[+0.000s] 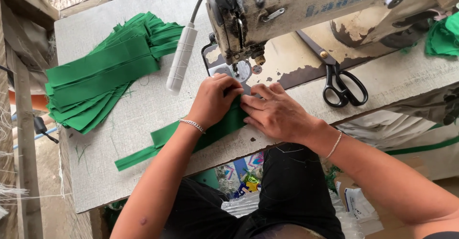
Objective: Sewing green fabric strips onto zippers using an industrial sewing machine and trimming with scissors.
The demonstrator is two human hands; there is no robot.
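Right, your left hand (213, 100) and right hand (275, 112) both press flat on the green strip (162, 136), pinning it just before the needle (235, 69). Keep fingertips clear and edges aligned, feeding straight ahead.

I'm looking down into a small sewing workshop, rough and informal. A worn industrial sewing machine (306, 14) with chipped cream paint sits at 12 o'clock on a grey textured worktop (143, 110), its flexible lamp (181, 57) hanging just left of the needle. A fanned stack of cut green fabric strips (105, 71) lies at 10 o'clock, black scissors (344, 88) at 2 o'clock. Bare timber framing (24, 138) runs along 9 o'clock
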